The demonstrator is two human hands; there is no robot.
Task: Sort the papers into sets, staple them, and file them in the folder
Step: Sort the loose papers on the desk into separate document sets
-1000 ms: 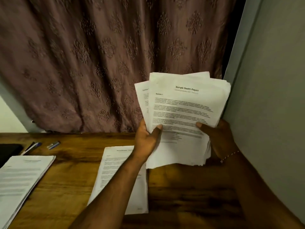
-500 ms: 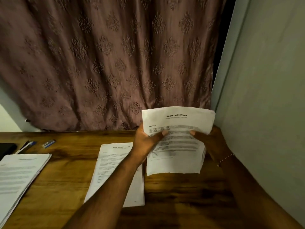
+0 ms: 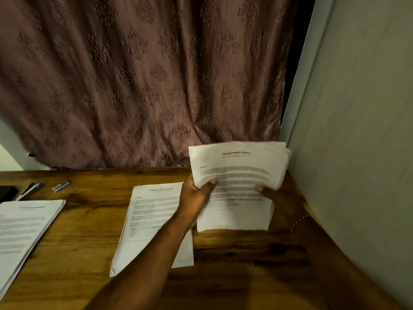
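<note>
I hold a stack of printed papers (image 3: 239,166) upright over the right part of the wooden table (image 3: 73,253); its top sheet is headed as a health report. My left hand (image 3: 196,198) grips the stack's left edge, thumb on the front. At the right edge my right hand (image 3: 274,198) grips it, thumb on the front, fingers hidden behind. A second set of papers (image 3: 149,220) lies flat on the table, partly under my left forearm. A third set (image 3: 24,224) lies at the left edge.
A small blue stapler (image 3: 61,185) and a pen (image 3: 31,190) lie at the table's back left, beside a dark object (image 3: 7,192). A patterned curtain (image 3: 145,86) hangs behind the table. A pale wall (image 3: 357,130) stands close on the right.
The held stack has come down from in front of the curtain toward the table, and the fanned sheets have closed into one squared stack. Both hands kept their hold.
</note>
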